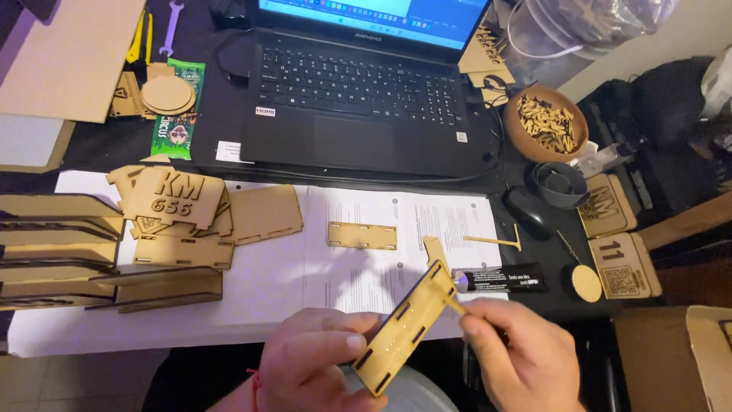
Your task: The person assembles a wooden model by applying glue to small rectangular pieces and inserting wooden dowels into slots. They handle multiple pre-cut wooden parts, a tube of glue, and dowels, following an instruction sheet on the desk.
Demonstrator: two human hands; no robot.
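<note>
My left hand [316, 362] grips a thin slotted wooden panel [404, 324] by its lower end, tilted up to the right. My right hand [518, 355] pinches a thin wooden stick [456, 305] whose tip touches the panel's upper right edge. A black glue tube [503, 278] lies on the white paper [267, 294] just beyond the panel's top end. Another small slotted wooden piece [362, 235] rests flat on the paper further away.
An open black laptop [358, 99] sits behind the paper. Stacked wooden cut-outs [179, 217] and flat boards [57, 248] fill the left. A wooden bowl of small pieces [545, 122], a black mouse [528, 212], a tape roll [560, 183] and engraved plaques [621, 263] crowd the right.
</note>
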